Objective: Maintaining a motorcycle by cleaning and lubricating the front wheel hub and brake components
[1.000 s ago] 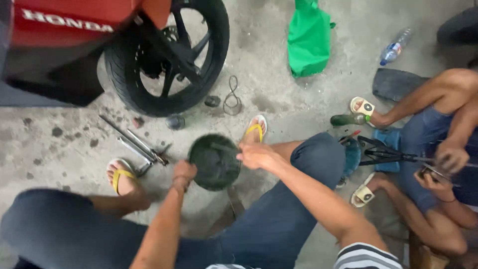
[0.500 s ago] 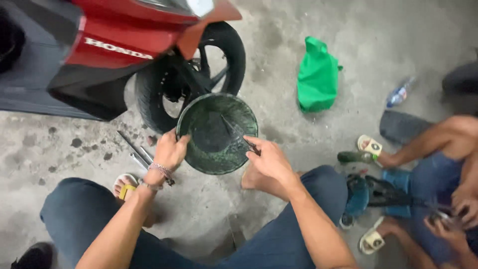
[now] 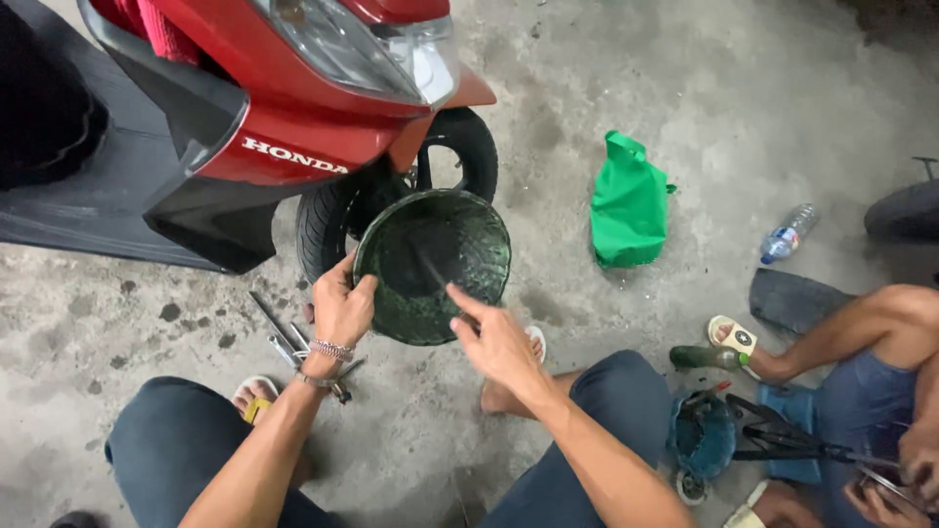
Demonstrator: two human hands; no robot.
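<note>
Squarely in the middle of view, held up off the concrete floor (image 3: 685, 88): a dark green bowl (image 3: 469, 235), tilted so its hollow faces the camera, just in front of the front wheel (image 3: 471, 147) of a red scooter (image 3: 293, 127). Gripped at its left rim by the left hand (image 3: 342, 305) – thumb over the edge, fingers curled behind. Met at its near rim by the right hand (image 3: 501, 344), forefinger stretched out and pointing into the hollow, other fingers loosely bent; cannot tell whether the thin dark line inside is a stick pinched there or only a mark.

Looks like a check of the bowl's grimy inside. Calls next for a steady left grip and a careful fingertip.

Lying on the floor by the near left: a few metal tools (image 3: 284, 337). Further right – a green bag (image 3: 626, 205), a plastic bottle (image 3: 787, 235), and another person's leg (image 3: 841, 328).
</note>
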